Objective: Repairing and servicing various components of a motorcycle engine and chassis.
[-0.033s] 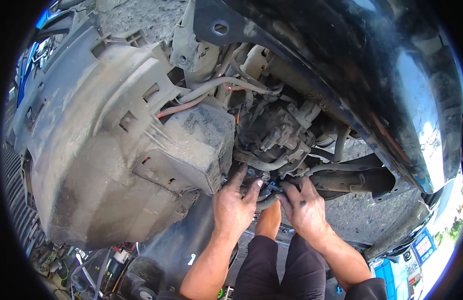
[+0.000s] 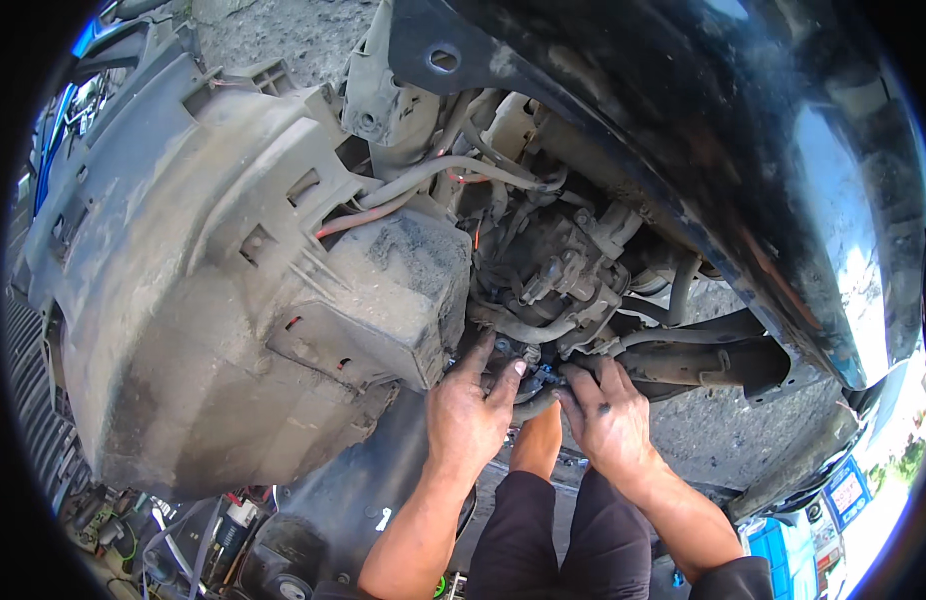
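Observation:
A dusty mechanical assembly (image 2: 568,275) with pipes and hoses sits in the gap behind a dark car body panel (image 2: 743,150). My left hand (image 2: 468,405) is at its lower edge, thumb toward a small metal fitting (image 2: 532,353) and fingertips hidden among the parts. Close by on the right, my right hand (image 2: 611,410) has its fingers curled down beside a small blue piece (image 2: 545,373). A short dark hose (image 2: 535,405) runs between the hands. What either hand grips is too hidden to name.
A large dusty plastic liner (image 2: 213,300) fills the left side. Loose grey and reddish cables (image 2: 383,200) cross above the assembly. A dark tube-like beam (image 2: 693,362) lies to the right. Tools and parts (image 2: 223,535) are scattered at lower left; a blue crate (image 2: 783,550) stands lower right.

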{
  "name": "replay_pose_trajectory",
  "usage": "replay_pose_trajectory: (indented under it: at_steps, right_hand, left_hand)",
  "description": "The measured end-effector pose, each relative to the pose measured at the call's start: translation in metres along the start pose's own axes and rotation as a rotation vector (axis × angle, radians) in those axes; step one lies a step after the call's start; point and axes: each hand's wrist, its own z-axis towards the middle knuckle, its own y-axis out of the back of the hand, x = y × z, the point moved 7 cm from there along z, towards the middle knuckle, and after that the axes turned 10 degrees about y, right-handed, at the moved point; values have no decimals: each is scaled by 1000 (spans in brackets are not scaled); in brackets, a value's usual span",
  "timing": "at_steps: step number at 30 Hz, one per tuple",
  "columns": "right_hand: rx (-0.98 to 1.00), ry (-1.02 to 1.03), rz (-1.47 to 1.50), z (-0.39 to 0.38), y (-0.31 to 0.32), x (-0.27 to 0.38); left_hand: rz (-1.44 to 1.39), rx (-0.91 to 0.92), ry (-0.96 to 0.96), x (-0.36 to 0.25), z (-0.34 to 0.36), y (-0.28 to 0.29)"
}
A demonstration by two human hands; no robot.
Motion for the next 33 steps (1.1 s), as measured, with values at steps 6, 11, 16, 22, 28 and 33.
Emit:
replay_pose_trajectory:
  at_steps: [6,11,16,22,28,33]
  right_hand:
    - [140,-62,242,-1,-8,-18]
    - [132,-48,192,6,-1,-21]
    - [142,-67,237,4,-8,-16]
    - [178,-110,355,12,-7,-23]
    - [86,-123,264,3,-8,-18]
    - [66,-141,302,5,-10,-18]
  left_hand:
    - [52,15,-28,8,1,-7]
    - [-44,72,25,-1,-1,-9]
    - [-48,51,25,-3,-2,-4]
    - [38,-13,-109,-4,1,-3]
    - [-52,0,-96,-5,-1,-5]
    - [-30,22,-105,5,3,-4]
